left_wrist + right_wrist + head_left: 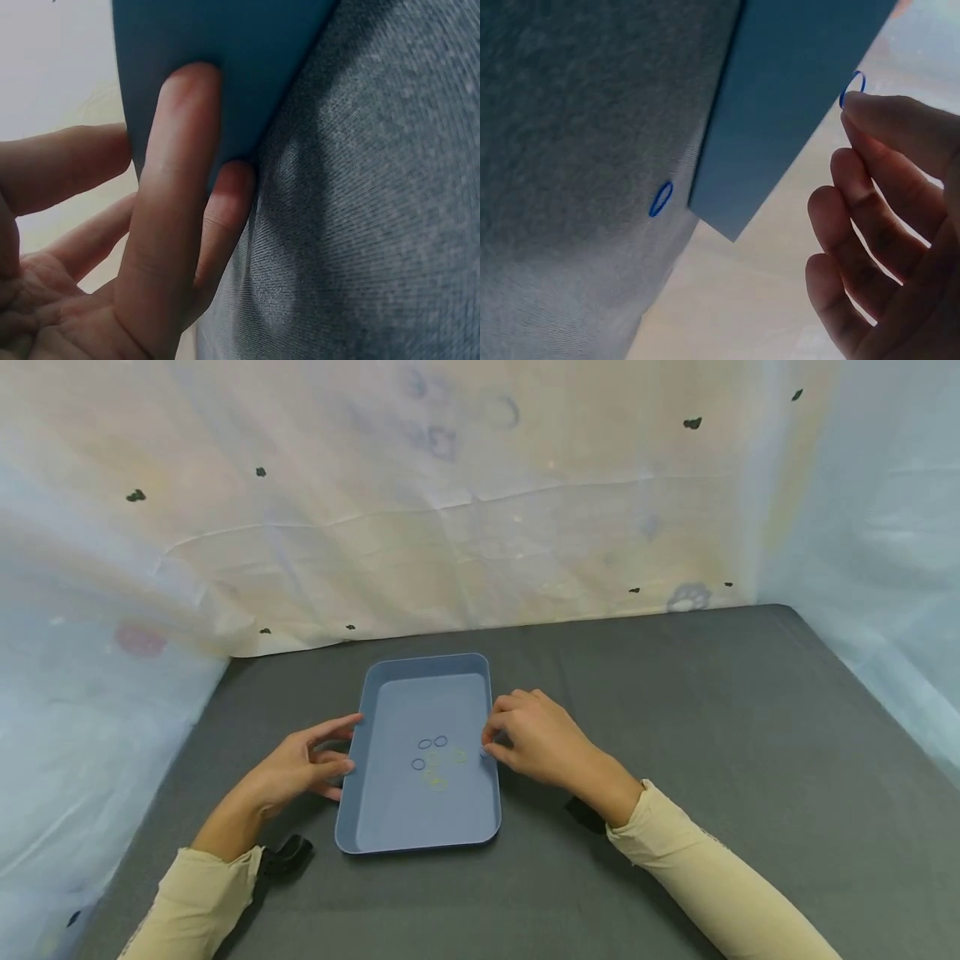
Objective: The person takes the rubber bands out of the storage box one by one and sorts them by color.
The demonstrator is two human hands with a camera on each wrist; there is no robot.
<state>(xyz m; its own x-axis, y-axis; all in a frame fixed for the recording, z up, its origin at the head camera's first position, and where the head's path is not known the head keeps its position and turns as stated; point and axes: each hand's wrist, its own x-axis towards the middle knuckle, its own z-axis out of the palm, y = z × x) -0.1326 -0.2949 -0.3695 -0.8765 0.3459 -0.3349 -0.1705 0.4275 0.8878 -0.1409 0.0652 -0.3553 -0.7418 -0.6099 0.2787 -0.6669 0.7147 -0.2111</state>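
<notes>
A shallow blue tray (416,822) lies on a grey cloth. My left hand (296,768) touches its left side wall, fingers mostly straight, with fingertips (191,90) against the outer wall in the left wrist view. Over the tray's right rim, my right hand (542,739) pinches a small blue rubber band (864,79) between thumb and forefinger. Inside the tray lie blue rubber bands (418,764) and several yellow rubber bands (461,757), a few of them overlapping. Another blue rubber band (661,199) rests on the cloth beside the tray's right wall; my right hand hides it in the head view.
The grey cloth (675,710) covers the table around the tray. Behind it and at both sides hang pale patterned sheets (465,552). Each wrist wears a black strap (288,856) near its cream sleeve.
</notes>
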